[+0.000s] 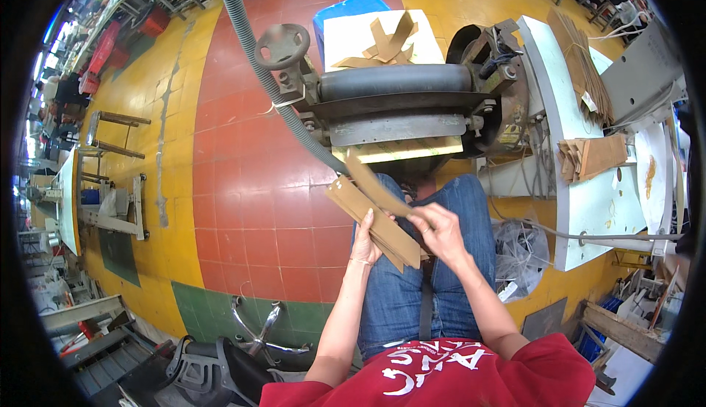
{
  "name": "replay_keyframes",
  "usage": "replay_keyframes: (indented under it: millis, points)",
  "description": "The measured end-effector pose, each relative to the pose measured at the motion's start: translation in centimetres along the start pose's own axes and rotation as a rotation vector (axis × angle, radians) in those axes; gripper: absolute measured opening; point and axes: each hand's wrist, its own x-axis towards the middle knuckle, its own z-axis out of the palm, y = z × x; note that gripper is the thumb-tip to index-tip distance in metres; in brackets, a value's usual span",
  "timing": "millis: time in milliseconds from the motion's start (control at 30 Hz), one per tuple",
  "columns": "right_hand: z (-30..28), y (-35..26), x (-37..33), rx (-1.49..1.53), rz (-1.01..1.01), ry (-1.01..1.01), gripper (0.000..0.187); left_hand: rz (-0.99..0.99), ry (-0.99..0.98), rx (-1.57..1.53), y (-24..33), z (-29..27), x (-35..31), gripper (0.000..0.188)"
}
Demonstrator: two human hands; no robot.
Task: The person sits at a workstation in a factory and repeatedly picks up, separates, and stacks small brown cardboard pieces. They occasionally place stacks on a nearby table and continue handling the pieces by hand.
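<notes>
Over my lap, my left hand (365,244) is closed around a stack of flat brown leather-like strips (382,229), thumb on top. My right hand (441,232) pinches the near end of a single brown strip (372,185), slightly blurred, which slants up and left above the stack. Just beyond my knees stands a roller machine with a wide grey roller (397,80), a metal plate (397,129) on my side and a yellowish board (397,150) below it. The strip's far end lies near that board, apart from the roller.
Loose brown strips (386,45) lie on a white board behind the roller. A handwheel (282,47) and grey hose (246,32) flank the machine's left. On the right, a pale table (570,219) holds a bundle of strips (593,158) and a longer brown stack (577,65).
</notes>
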Motion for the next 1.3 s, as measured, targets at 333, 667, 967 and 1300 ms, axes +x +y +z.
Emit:
replay_keyframes:
  millis: [333, 667, 967, 1300]
  points:
    - [0.9, 5.2, 1.0, 0.821, 0.793, 0.083, 0.021, 0.004, -0.031, 0.003, 0.0, 0.0, 0.2, 0.036]
    - [3.0, 7.2, 8.6, 0.803, 0.715, 0.278, 0.082, -0.061, -0.152, -0.165, 0.7, 0.6, 0.2, 0.044]
    - [1.0, 0.7, -2.9, 0.065, 0.339, -0.212, 0.033, 0.005, 0.002, 0.184, 0.0, 1.2, -0.2, 0.042]
    - [-0.6, 0.2, 0.6, 0.125, 0.181, 0.129, 0.017, 0.022, -0.055, 0.0, 0.1, 0.4, 0.1, 0.042]
